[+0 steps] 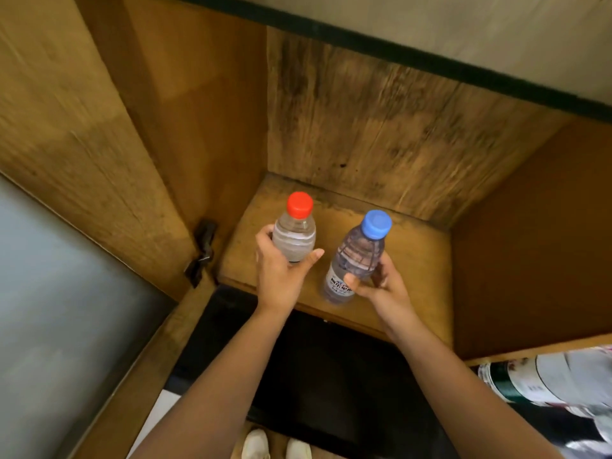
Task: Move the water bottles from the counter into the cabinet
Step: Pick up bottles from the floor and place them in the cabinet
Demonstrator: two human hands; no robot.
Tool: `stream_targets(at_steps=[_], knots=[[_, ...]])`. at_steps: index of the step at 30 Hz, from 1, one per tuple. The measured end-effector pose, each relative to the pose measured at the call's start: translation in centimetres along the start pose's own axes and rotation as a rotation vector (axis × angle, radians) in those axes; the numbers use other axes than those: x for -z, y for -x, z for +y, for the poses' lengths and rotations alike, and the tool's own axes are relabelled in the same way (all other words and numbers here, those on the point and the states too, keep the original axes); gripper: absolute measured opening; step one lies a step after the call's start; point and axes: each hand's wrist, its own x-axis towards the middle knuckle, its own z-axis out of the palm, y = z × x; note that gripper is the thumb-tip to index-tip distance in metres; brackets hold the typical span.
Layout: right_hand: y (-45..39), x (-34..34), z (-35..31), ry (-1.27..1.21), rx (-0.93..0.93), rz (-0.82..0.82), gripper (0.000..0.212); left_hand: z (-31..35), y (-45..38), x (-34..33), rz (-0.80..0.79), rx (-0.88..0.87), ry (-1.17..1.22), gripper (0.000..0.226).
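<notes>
**Mia:** What is the left hand (281, 276) doing?

**Ben:** It holds the red-cap bottle (295, 231). The fingers curl round the far side and the thumb sticks out on the near side. The hand hides the bottom of that bottle, so I can't tell if it stands on the shelf.

**Mia:** And the right hand (384, 286)?

**Ben:** It holds the blue-cap bottle (356, 256) low down, by the label. The thumb presses on the label and the fingers wrap round the other side. This bottle leans, with its cap tipped to the right. Its bottom looks blurry, so I can't tell if it touches the wood.

**Mia:** Where are the two bottles?

**Ben:** Both are inside the open cabinet (516, 226), over the wooden shelf (420, 260), near its front edge. Red is on the left and blue is on the right. They are close but not touching.

**Mia:** What else is there?

**Ben:** A dark metal hinge (202, 250) sits on the left wall. The cabinet door (76, 134) swings out to the left, and it is blurry. Below the shelf it is dark. At the right edge some more bottles (546, 382) show, cut off and smeared. Two white shoes (276, 445) peek in at the bottom.
</notes>
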Motion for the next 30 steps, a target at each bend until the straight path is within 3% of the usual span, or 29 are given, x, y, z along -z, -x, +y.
stream_targets(at_steps=[6,10,15,21,30], knots=[[1.4,-0.4,2.2,-0.015,-0.036,0.164,0.094,-2.2,0.6,1.7,-0.111,-0.023,-0.037,0.093],[2.0,-1.2,3.6,0.086,-0.012,0.146,0.082,-4.2,0.5,2.1,-0.141,0.09,-0.105,0.081],[1.2,-2.2,4.0,0.18,0.065,0.234,0.065,-5.1,-0.3,1.7,-0.049,0.075,-0.252,0.073],[-2.6,-3.3,3.7,0.362,0.126,0.245,0.061,-5.1,-3.3,0.8,0.013,0.072,-0.267,0.075],[-11.0,-6.0,1.8,0.574,0.069,0.254,0.054,-4.7,-10.6,-0.1,0.092,0.094,-0.272,0.072]])
